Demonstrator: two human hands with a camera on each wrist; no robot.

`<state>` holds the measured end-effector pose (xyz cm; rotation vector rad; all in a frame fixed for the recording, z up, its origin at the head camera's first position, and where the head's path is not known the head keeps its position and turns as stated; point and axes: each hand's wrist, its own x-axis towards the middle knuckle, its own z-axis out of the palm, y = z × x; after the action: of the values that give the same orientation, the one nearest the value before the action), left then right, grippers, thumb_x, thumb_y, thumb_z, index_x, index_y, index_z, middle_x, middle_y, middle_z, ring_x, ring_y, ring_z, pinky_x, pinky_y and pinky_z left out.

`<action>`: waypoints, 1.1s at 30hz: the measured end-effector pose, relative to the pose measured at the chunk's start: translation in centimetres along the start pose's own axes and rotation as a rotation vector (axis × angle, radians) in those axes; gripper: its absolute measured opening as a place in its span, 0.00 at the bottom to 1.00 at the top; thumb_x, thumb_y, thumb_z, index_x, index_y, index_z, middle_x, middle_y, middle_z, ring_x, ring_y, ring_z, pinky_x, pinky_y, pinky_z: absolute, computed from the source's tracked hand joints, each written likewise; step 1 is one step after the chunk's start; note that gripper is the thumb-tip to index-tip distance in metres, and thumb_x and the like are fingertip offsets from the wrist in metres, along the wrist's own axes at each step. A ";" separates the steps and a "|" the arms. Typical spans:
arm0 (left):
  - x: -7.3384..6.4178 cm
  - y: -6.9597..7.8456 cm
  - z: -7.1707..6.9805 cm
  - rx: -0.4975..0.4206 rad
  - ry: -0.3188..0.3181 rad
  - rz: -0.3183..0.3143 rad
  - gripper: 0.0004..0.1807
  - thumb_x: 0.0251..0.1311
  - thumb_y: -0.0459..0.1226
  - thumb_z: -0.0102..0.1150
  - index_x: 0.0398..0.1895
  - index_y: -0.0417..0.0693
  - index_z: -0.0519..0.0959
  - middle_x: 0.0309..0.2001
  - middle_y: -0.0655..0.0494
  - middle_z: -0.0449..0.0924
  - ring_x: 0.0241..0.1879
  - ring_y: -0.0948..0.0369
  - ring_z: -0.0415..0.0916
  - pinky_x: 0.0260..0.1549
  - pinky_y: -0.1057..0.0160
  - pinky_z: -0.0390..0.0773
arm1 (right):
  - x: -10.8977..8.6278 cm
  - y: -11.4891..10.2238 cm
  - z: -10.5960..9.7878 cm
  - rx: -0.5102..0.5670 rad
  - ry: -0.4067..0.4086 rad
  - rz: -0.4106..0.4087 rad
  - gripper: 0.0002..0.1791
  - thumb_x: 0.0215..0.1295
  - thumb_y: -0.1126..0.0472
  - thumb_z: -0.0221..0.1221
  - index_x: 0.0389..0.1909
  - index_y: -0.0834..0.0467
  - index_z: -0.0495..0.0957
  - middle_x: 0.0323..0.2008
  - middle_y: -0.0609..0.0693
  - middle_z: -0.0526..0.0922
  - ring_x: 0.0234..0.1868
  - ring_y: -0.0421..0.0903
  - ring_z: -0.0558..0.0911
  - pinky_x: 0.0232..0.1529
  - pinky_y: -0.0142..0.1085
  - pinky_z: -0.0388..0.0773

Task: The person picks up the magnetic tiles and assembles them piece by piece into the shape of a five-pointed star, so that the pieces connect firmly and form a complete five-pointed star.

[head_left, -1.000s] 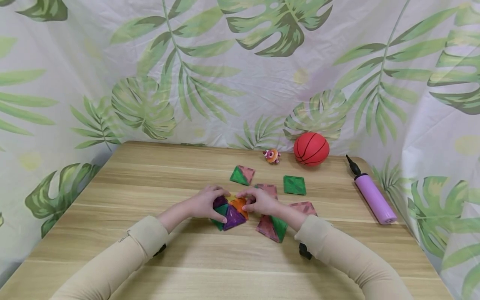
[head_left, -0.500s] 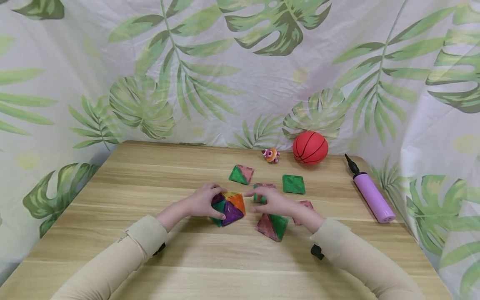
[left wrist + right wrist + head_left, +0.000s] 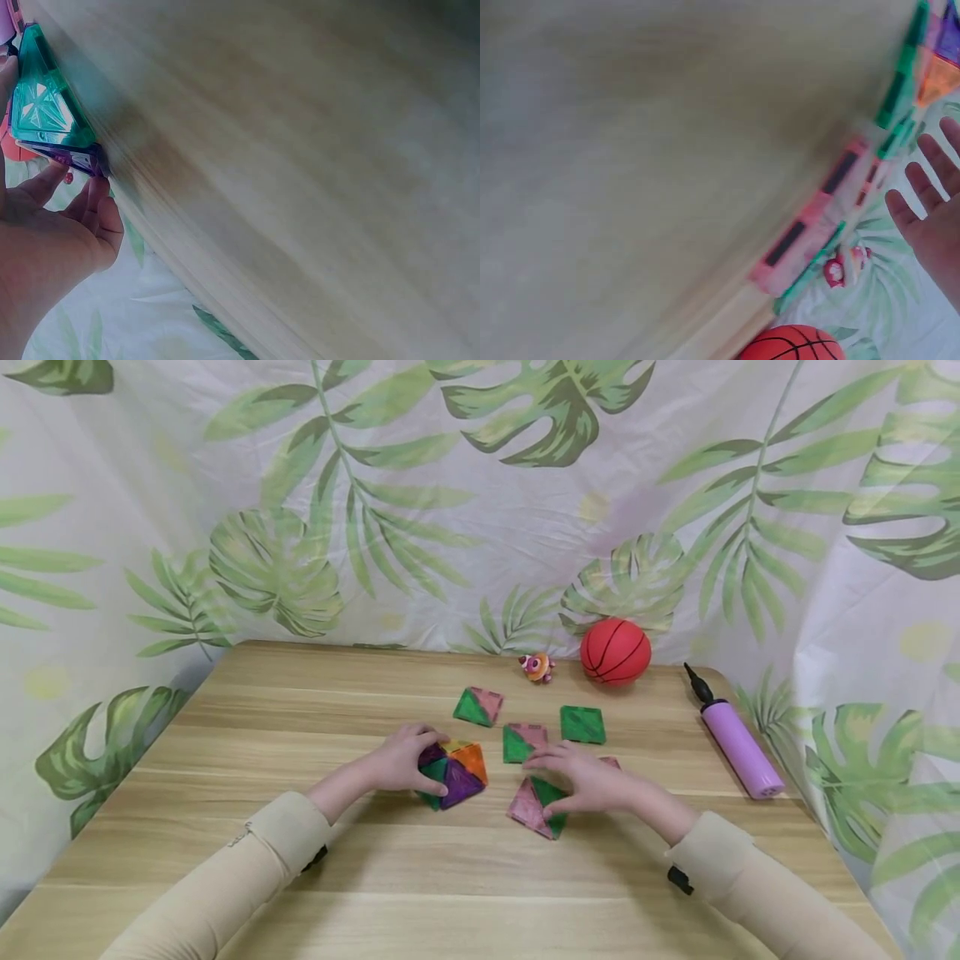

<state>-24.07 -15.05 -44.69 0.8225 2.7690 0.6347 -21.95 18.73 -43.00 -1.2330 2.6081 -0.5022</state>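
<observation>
My left hand (image 3: 397,762) holds a small raised shape of joined triangular magnetic tiles (image 3: 463,781), coloured purple, teal, orange and yellow. Thumb and fingers span its left side. In the left wrist view, a teal tile (image 3: 46,112) shows in front of that hand (image 3: 52,240), fingertips at a purple tile behind it. My right hand (image 3: 596,783) is spread over a pink-and-green tile pair (image 3: 527,810), thumb and fingers apart, partly covering it. The right wrist view shows this hand (image 3: 939,199) with straight, separated fingers. Just beyond lies another green-and-pink pair (image 3: 517,744).
Farther back lie a green square tile (image 3: 582,725) and a green-and-pink pair (image 3: 474,707). A pink tile (image 3: 611,762) peeks out behind my right hand. A small toy figure (image 3: 537,667), a red ball (image 3: 616,652) and a purple hand pump (image 3: 742,750) line the back and right.
My right hand has let go of the joined tiles' orange side and moved right and nearer, over the pink-and-green pair. My left hand keeps its hold.
</observation>
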 end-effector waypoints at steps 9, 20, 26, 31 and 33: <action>0.0 0.2 0.0 -0.013 -0.012 -0.004 0.47 0.41 0.59 0.70 0.65 0.48 0.67 0.63 0.42 0.64 0.62 0.44 0.59 0.60 0.40 0.59 | -1.1 0.1 1.3 -0.030 -0.131 -0.016 0.51 0.48 0.34 0.65 0.71 0.51 0.58 0.71 0.50 0.57 0.72 0.60 0.52 0.66 0.60 0.51; -0.2 0.9 -0.1 -0.001 -0.027 0.005 0.46 0.40 0.59 0.71 0.63 0.49 0.69 0.62 0.43 0.65 0.60 0.45 0.60 0.57 0.42 0.63 | -0.4 0.6 1.5 -0.087 -0.100 -0.008 0.48 0.46 0.32 0.65 0.68 0.45 0.62 0.68 0.43 0.62 0.70 0.48 0.57 0.68 0.53 0.53; -0.5 1.8 0.4 0.030 -0.036 0.018 0.47 0.40 0.60 0.70 0.64 0.48 0.68 0.61 0.44 0.66 0.60 0.46 0.62 0.58 0.44 0.63 | -0.3 0.6 1.4 -0.079 -0.061 0.011 0.47 0.45 0.32 0.66 0.67 0.46 0.64 0.67 0.45 0.63 0.69 0.49 0.60 0.66 0.49 0.58; -0.7 2.5 0.8 0.056 -0.035 0.014 0.47 0.40 0.61 0.69 0.63 0.48 0.68 0.61 0.44 0.66 0.60 0.47 0.62 0.58 0.44 0.64 | 0.1 0.4 0.4 -0.036 0.020 0.031 0.46 0.44 0.37 0.70 0.65 0.49 0.67 0.67 0.53 0.63 0.66 0.51 0.64 0.62 0.47 0.66; -0.7 2.7 0.9 0.063 -0.035 0.011 0.47 0.40 0.62 0.69 0.63 0.48 0.69 0.60 0.44 0.66 0.60 0.47 0.62 0.58 0.44 0.65 | 0.3 0.3 -0.1 -0.014 0.050 0.054 0.45 0.44 0.39 0.70 0.65 0.49 0.67 0.67 0.54 0.62 0.66 0.52 0.65 0.61 0.48 0.68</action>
<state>-21.93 -13.08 -44.28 0.8540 2.7676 0.5330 -22.40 18.72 -43.04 -1.1658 2.6824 -0.5118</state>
